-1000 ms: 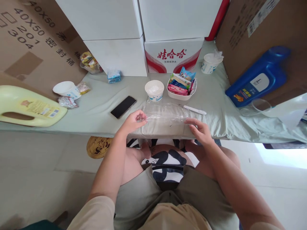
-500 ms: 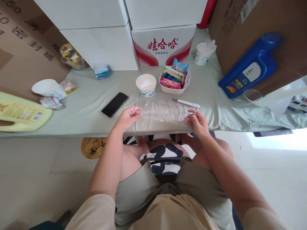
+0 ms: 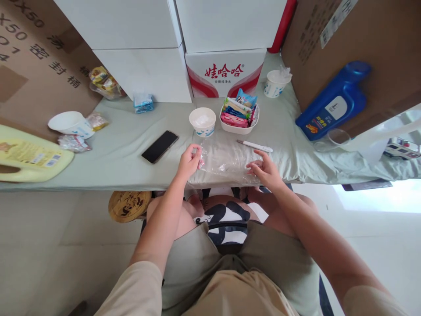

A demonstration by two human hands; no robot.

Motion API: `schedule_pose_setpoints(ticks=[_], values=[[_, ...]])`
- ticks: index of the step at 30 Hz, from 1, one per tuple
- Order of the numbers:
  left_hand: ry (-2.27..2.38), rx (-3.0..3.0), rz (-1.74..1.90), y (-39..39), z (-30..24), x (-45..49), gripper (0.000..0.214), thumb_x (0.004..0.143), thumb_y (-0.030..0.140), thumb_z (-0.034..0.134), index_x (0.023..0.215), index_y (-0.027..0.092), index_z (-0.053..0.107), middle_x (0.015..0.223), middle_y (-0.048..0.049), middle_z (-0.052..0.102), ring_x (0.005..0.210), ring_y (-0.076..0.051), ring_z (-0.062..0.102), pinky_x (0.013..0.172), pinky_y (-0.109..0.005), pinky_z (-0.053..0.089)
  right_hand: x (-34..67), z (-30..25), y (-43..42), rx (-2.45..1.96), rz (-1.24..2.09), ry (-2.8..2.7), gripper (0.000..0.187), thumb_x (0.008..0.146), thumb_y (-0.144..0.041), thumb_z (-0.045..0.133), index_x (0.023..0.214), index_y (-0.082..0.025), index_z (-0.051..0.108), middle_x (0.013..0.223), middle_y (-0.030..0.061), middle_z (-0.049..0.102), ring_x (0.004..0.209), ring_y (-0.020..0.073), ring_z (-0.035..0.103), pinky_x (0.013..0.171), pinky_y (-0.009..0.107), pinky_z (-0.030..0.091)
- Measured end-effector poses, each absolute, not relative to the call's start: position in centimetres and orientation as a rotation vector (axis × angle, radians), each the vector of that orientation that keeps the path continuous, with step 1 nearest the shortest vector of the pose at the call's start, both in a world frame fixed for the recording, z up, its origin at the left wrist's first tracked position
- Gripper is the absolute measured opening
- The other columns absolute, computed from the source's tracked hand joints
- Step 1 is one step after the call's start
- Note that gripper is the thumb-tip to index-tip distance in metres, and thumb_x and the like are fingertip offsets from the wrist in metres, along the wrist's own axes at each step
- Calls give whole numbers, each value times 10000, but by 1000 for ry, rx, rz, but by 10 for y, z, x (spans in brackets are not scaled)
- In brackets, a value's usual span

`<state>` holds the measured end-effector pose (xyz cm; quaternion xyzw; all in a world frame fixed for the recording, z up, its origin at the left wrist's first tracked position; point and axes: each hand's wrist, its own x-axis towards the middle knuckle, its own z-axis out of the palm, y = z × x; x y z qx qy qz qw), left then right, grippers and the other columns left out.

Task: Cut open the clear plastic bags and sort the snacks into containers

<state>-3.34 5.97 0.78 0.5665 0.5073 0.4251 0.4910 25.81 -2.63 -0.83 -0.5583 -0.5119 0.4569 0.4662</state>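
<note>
A crinkled, see-through plastic bag (image 3: 223, 163) lies near the table's front edge, between my two hands. My left hand (image 3: 190, 162) pinches its left end, fingers closed. At the other end, my right hand (image 3: 265, 170) has its thumb and curled fingers on the plastic, with the index finger lifted a little away. Just beyond the bag lies a white-handled craft knife (image 3: 256, 146). Behind my left hand stands a paper cup (image 3: 203, 125) with clear plastic inside. Beside that cup, a white tub (image 3: 237, 130) holds several wrapped snacks.
A black phone (image 3: 160, 146) lies left of my hands. Farther left are a tipped paper bowl (image 3: 70, 123) and a yellow jug (image 3: 33, 153). At right are a blue bottle (image 3: 333, 103), a clear cup (image 3: 337, 139) and another paper cup (image 3: 275, 85). Boxes (image 3: 226, 72) line the back.
My left hand has moved right, closer to my right hand, and the bag between them is bunched shorter. My right hand has shifted slightly left. The camera view has tilted slightly.
</note>
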Motion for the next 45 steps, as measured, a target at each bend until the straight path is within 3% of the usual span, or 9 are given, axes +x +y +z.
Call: schedule_pose_setpoints(ticks=[4, 9, 16, 22, 26, 31, 35, 40, 45], values=[[1195, 1358, 1065, 61, 1, -45, 501, 873, 612, 629, 1174, 232, 503, 560, 43, 622, 456, -138, 579, 497, -252, 426, 259, -8, -10, -1488, 968, -1189, 459, 867, -459, 594, 1251, -224, 505, 826, -14, 697, 439, 92, 535, 445, 251, 435], [1190, 1473, 1025, 68, -7, -53, 586, 813, 373, 744, 1315, 236, 475, 684, 30, 679, 715, -171, 715, 733, -308, 547, 270, -12, 7, -1551, 815, -1106, 451, 889, -457, 568, 1276, -236, 499, 869, -5, 700, 433, 86, 512, 460, 261, 457], [1285, 1442, 1075, 74, 0, -46, 241, 928, 227, 566, 1165, 252, 524, 695, 50, 646, 380, -61, 482, 438, -215, 419, 263, -24, -15, -1459, 821, -1197, 897, 856, -500, 686, 1567, -258, 196, 1042, 72, 744, 719, 187, 714, 669, 359, 591], [1438, 1567, 1031, 70, -3, -47, 192, 944, 220, 536, 1131, 242, 574, 689, 44, 656, 400, -58, 432, 432, -203, 349, 259, -15, -16, -1672, 761, -1170, 675, 878, -429, 624, 1486, -262, 385, 982, 58, 722, 482, 136, 578, 500, 334, 512], [1567, 1600, 1029, 65, -4, -48, 172, 948, 250, 533, 1106, 246, 601, 687, 44, 675, 431, -79, 445, 480, -217, 355, 262, -10, -5, -1807, 616, -1274, 540, 881, -412, 591, 1389, -242, 518, 1025, 70, 740, 492, 138, 562, 602, 379, 545], [1805, 1660, 984, 66, -6, -48, 162, 906, 226, 603, 1061, 253, 639, 596, 33, 633, 518, -160, 544, 584, -265, 388, 259, -16, 10, -1901, 366, -1475, 532, 859, -335, 582, 1382, -241, 569, 1046, 90, 744, 744, 243, 648, 811, 466, 550], [1942, 1796, 960, 68, -17, -48, 168, 846, 218, 673, 1010, 255, 664, 662, -16, 619, 712, -238, 617, 720, -322, 455, 255, -18, 12, -1919, 190, -1612, 571, 859, -326, 577, 1420, -222, 560, 1243, 170, 637, 1032, 333, 631, 872, 497, 541], [1685, 1903, 1046, 70, -23, -43, 357, 807, 244, 749, 1157, 249, 676, 1096, -116, 690, 1133, -313, 606, 1042, -448, 464, 259, -15, -6, -1814, 143, -1892, 748, 774, -177, 563, 1510, -274, 477, 1440, 184, 483, 1324, 414, 478, 1066, 662, 403], [1623, 1883, 857, 73, -14, -35, 478, 744, 114, 759, 1196, 250, 678, 1043, -92, 703, 1120, -300, 600, 1051, -483, 468, 264, -6, -36, -1532, 504, -2415, 859, 697, -155, 583, 1532, -303, 448, 1641, 131, 339, 1540, 453, 241, 1172, 713, 249]])
